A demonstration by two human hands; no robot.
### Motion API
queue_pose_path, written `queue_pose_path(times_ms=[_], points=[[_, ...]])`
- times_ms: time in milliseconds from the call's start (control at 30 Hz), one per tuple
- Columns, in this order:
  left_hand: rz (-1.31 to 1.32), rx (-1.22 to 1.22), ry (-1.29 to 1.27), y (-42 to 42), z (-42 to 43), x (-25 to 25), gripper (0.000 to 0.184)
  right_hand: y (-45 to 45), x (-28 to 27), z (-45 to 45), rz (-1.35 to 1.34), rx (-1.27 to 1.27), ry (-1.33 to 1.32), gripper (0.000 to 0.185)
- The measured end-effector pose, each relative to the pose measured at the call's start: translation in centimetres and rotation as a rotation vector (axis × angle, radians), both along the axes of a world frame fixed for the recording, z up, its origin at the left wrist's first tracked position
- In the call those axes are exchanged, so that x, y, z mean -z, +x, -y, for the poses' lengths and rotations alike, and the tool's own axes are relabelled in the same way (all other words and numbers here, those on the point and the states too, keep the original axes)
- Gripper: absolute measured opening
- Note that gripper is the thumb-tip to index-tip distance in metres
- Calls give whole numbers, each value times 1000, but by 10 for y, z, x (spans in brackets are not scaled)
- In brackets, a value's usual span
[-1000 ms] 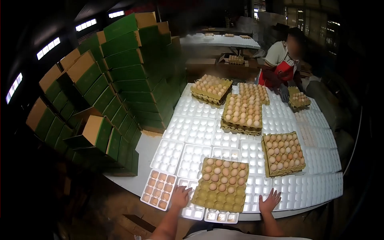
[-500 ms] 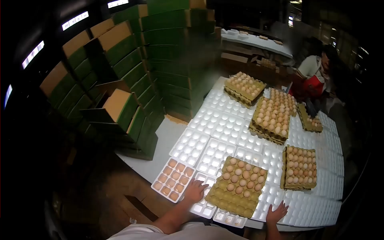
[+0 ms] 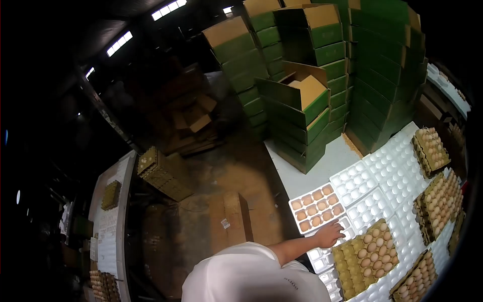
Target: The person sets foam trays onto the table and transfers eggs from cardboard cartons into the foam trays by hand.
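Note:
My left hand (image 3: 329, 235) rests with its fingers apart over the white foam trays, holding nothing. It lies between a foam tray filled with brown eggs (image 3: 317, 207) and a yellowish pulp tray (image 3: 350, 265) whose right part bears eggs. An empty foam tray (image 3: 321, 259) lies just below the hand. Further right, stacked pulp trays of eggs (image 3: 438, 206) stand on the foam trays, with another egg-filled pulp tray (image 3: 416, 279) near the lower edge. My right hand is out of view.
Green cartons (image 3: 375, 75) are stacked behind the table's bare white corner (image 3: 297, 163). A brown cardboard box (image 3: 229, 219) stands on the floor to the left. Beyond it are a stack of pulp trays (image 3: 163, 173) and another long table (image 3: 108, 226).
The view has swung left, so the table now sits at the right and the floor and second table show. My right hand and the co-worker have left the view. My left hand remains beside the pulp tray.

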State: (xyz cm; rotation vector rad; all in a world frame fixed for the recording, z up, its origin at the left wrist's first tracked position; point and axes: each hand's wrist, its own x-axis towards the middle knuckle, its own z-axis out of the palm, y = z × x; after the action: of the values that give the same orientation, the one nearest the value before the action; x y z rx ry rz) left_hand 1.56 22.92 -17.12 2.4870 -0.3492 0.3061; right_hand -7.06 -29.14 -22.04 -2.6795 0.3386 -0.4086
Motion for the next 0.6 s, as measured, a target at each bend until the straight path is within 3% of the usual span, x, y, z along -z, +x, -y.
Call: queue_pose_path(times_ms=[33, 133, 200, 333, 400, 500, 600], points=[[8, -18, 7, 0, 0, 0, 39, 11, 8, 0, 49, -84, 43, 75], [27, -10, -17, 2, 0, 17, 36, -11, 18, 19, -28, 209, -70, 72], [10, -65, -57, -2, 3, 8, 34, -23, 5, 6, -17, 235, -85, 70], [187, 56, -8, 5, -1, 14, 31, -21, -29, -18, -34, 311, -54, 71], [109, 63, -43, 4, 0, 4, 29, -22, -35, -20, -47, 325, -18, 71], [-72, -32, -312, 16, 10, 13, 30, -20, -34, -21, -48, 336, -64, 71], [-164, -8, -545, 26, 53, -35, 37, -23, -35, -22, -43, 338, -73, 71]])
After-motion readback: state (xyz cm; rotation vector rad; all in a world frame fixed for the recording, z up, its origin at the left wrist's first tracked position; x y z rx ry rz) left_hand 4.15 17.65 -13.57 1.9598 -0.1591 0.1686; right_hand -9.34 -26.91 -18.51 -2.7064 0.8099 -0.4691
